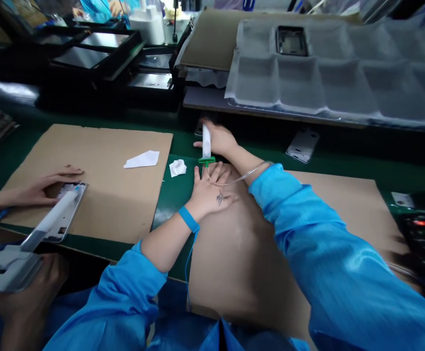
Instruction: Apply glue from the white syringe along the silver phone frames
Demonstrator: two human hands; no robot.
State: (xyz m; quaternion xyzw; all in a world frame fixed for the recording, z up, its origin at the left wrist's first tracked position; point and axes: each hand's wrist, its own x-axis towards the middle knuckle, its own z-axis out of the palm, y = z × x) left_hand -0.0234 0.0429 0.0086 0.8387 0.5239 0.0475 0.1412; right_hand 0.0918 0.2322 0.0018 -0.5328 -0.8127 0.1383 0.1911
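My right hand (222, 139) reaches forward over the green belt (176, 190) and is closed around a white syringe-like dispenser (206, 142) with a green collar and a thin clear tube trailing back along my arm. Its fingers also rest near a small dark part at the shelf edge, mostly hidden. My left hand (210, 190) lies flat and open, palm down, on the brown cardboard sheet (337, 204) in front of me, holding nothing. A blue wrist strap (188, 218) circles my left wrist.
A co-worker's hand (40, 187) at the left steadies a white phone frame (68, 209) on another cardboard sheet (117, 190) while a dispenser tool (26, 248) touches it. White wipes (143, 159) lie nearby. A loose white frame (302, 145) leans below a grey compartment tray (329, 73).
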